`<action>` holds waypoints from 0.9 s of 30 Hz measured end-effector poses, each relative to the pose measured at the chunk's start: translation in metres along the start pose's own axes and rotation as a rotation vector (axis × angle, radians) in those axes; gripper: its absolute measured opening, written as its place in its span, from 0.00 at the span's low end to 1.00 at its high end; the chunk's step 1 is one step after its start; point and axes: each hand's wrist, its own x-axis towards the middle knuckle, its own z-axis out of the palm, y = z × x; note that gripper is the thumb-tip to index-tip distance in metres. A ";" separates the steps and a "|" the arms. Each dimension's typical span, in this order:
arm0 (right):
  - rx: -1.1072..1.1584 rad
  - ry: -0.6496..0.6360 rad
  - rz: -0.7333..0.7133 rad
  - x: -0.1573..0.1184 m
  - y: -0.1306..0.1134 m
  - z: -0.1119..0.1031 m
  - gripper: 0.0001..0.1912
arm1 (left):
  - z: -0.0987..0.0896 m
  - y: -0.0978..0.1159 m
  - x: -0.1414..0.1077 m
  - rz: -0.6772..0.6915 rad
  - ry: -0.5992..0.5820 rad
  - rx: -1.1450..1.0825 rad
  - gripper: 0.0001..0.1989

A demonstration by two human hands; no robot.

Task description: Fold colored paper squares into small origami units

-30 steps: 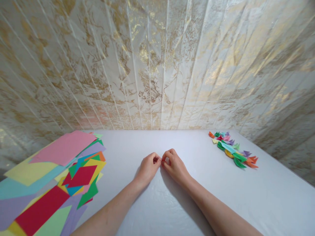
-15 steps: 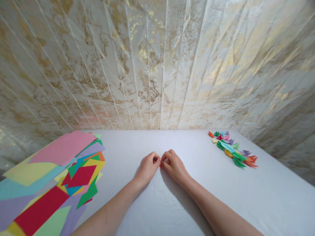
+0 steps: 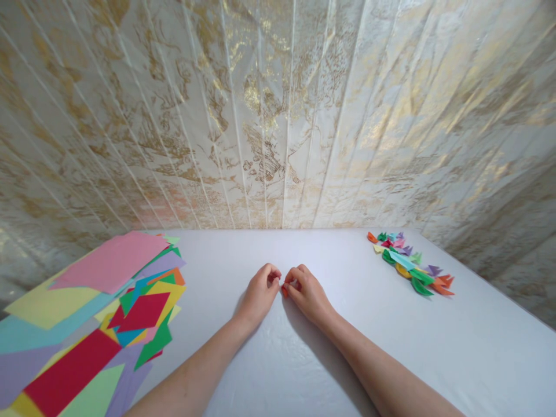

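Note:
Near the middle of the white table, my right hand [image 3: 306, 291] pinches a small orange piece of folded paper [image 3: 285, 291] between its fingertips. Most of that piece is hidden behind the fingers. Just to its left, my left hand [image 3: 262, 289] has its thumb and fingers curled slightly apart, with a narrow gap between it and the orange paper. Nothing shows between the left fingertips.
Coloured paper sheets lie overlapping at the left, among them a pink sheet [image 3: 115, 260] and a red one [image 3: 72, 370]. Several small folded paper shapes [image 3: 402, 259] form a cluster at the back right. A patterned curtain [image 3: 269, 116] hangs behind the table [image 3: 243, 246].
My left hand has let go of the orange paper and moved slightly left, its fingers loosening. My right hand stays in place with the paper.

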 end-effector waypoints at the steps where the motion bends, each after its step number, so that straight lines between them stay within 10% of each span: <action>1: 0.001 0.000 -0.002 0.000 0.001 0.000 0.07 | -0.002 0.001 -0.001 0.055 0.001 0.024 0.07; 8: 0.008 0.025 -0.007 0.002 0.005 0.002 0.05 | -0.007 0.005 -0.004 0.264 -0.123 0.294 0.10; 27: 0.004 0.004 -0.002 0.001 0.005 0.001 0.06 | -0.006 0.001 -0.003 0.251 -0.144 0.335 0.08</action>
